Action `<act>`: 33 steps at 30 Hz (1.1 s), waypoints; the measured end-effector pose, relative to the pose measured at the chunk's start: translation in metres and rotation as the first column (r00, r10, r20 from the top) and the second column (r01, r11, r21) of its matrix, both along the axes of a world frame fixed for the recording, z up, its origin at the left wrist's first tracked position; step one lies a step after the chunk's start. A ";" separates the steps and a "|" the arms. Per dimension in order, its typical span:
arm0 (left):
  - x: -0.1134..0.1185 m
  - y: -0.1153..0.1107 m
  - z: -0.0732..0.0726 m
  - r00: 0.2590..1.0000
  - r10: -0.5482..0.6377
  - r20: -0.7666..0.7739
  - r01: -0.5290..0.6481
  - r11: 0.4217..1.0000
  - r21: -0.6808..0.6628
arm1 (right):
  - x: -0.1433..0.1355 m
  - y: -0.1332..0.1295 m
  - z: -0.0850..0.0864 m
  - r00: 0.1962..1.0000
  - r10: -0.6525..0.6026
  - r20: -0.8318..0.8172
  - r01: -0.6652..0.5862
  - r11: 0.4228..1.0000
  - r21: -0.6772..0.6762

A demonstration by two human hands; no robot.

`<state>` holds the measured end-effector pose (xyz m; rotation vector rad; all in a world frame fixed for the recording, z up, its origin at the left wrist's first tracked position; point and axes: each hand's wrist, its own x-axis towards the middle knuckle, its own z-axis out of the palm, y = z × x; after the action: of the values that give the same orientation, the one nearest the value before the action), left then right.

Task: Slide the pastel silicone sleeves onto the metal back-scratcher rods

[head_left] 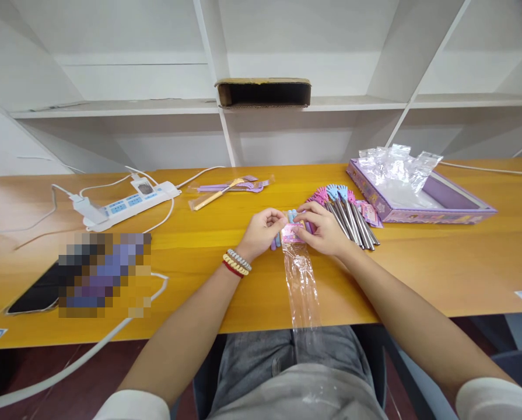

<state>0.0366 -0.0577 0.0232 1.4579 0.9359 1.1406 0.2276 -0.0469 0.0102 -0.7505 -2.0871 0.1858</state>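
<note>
At the front middle of the table, my left hand (pixel 263 232) pinches the left edge of a small pink printed card (pixel 291 234) at the top of a long clear plastic bag (pixel 302 277). The bag hangs over the table edge towards my lap. On the right side of the card my right hand (pixel 322 231) has its fingers bent and pressed down. Light blue and purple handle ends (pixel 275 242) lie behind and beside the card, partly covered by my hands. Close to my right hand is a bundle of metal back scratchers (pixel 352 221) with pink and blue hand-shaped heads.
A purple open box (pixel 431 216) holding clear plastic bags (pixel 398 172) stands at the right. Further left lie purple and yellow packaged items (pixel 234 186), a white power strip (pixel 132 204) with cables, and a black phone (pixel 37 286). Shelves with a cardboard box (pixel 264 93) rise behind.
</note>
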 end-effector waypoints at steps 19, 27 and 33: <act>0.001 -0.001 -0.002 0.998 0.070 -0.004 -0.070 0.995 0.068 | -0.002 -0.001 0.005 0.992 0.007 -0.128 -0.037 0.972 -0.231; -0.001 -0.002 0.000 0.971 0.014 -0.238 0.014 0.993 0.114 | -0.001 0.002 0.003 0.905 -0.019 -0.426 -0.223 0.831 -0.510; -0.001 -0.001 0.002 0.977 -0.025 -0.210 0.045 0.995 0.092 | 0.000 0.006 0.007 0.877 -0.062 -0.477 -0.199 0.856 -0.477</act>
<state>0.0356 -0.0588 0.0248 1.6912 1.0058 1.0330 0.2279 -0.0410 0.0171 -0.8340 -1.5870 0.9143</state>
